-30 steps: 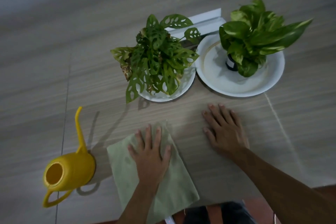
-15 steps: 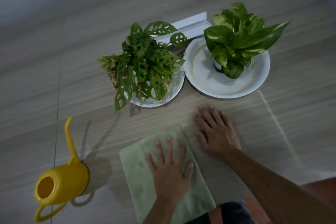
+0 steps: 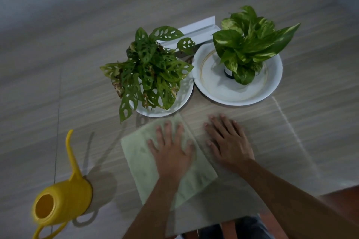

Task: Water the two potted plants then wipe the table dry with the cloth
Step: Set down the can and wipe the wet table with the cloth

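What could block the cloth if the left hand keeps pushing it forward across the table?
The left hand lies flat on the cloth. Just ahead, the holey-leaved plant's plate nearly meets the cloth's far edge. The right hand rests on the table beside the cloth.

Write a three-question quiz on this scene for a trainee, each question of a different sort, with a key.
1. True or false: the left hand lies flat on the green cloth.
2. Multiple choice: the yellow watering can stands A) on a plate, B) on the table to the left of the cloth, C) in the right hand.
3. Fill in: each potted plant stands on a white ____.

Key: 1 true; 2 B; 3 plate. The holey-leaved plant and the variegated plant each have one.
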The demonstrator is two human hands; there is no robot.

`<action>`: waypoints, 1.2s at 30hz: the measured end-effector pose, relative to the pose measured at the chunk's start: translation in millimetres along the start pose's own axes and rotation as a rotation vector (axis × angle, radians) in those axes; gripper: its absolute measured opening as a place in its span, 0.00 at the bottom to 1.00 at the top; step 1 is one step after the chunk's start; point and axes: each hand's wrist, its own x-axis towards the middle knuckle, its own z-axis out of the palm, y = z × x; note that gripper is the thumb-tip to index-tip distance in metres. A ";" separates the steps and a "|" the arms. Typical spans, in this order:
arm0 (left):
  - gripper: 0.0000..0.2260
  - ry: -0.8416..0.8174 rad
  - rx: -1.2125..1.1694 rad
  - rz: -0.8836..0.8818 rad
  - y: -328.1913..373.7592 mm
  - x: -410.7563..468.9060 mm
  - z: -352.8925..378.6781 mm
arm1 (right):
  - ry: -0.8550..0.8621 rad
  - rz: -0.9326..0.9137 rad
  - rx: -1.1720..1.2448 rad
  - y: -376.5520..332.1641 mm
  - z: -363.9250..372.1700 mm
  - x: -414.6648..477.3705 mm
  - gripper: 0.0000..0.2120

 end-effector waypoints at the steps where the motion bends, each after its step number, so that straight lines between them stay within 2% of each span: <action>1: 0.32 0.017 0.002 -0.068 -13.7 1.1 -1.8 | -0.003 -0.001 -0.002 -0.4 -0.9 0.5 0.26; 4: 0.31 0.063 -0.039 -0.121 -27.1 -44.3 12.1 | -0.015 0.007 0.007 -0.7 -2.1 1.0 0.27; 6: 0.30 -0.002 -0.034 0.001 -2.4 -67.2 21.3 | -0.013 0.007 0.012 -0.9 -2.5 1.9 0.27; 8: 0.29 0.034 0.023 0.180 15.5 -49.2 25.3 | -0.026 -0.008 0.016 -2.2 -3.2 1.5 0.27; 9: 0.29 0.023 0.035 0.192 16.0 -31.9 19.9 | -0.025 -0.011 0.015 -2.1 -3.8 1.6 0.27; 12: 0.31 0.049 0.025 -0.029 -6.0 -11.7 5.2 | -0.037 -0.004 0.001 -2.1 -7.3 1.0 0.27; 14: 0.32 0.064 -0.002 -0.083 -10.4 -40.2 10.1 | -0.049 -0.005 0.022 -2.9 -11.6 0.3 0.27; 18: 0.33 -0.030 -0.028 0.046 39.1 -83.4 23.0 | -0.027 -0.024 0.092 5.4 -18.5 -1.0 0.27; 20: 0.32 -0.015 -0.031 0.107 68.0 -68.8 20.1 | -0.016 -0.026 0.104 21.8 -20.2 -3.6 0.26; 22: 0.30 -0.004 -0.051 0.087 85.6 -43.5 13.8 | -0.001 -0.020 0.076 42.0 -22.0 -4.9 0.26; 27: 0.33 -0.029 -0.076 0.007 89.7 13.5 11.8 | -0.044 -0.046 -0.013 75.1 -22.8 2.1 0.25; 36: 0.33 0.022 -0.055 0.081 91.1 45.4 10.0 | -0.056 -0.053 0.026 78.2 -19.6 2.8 0.27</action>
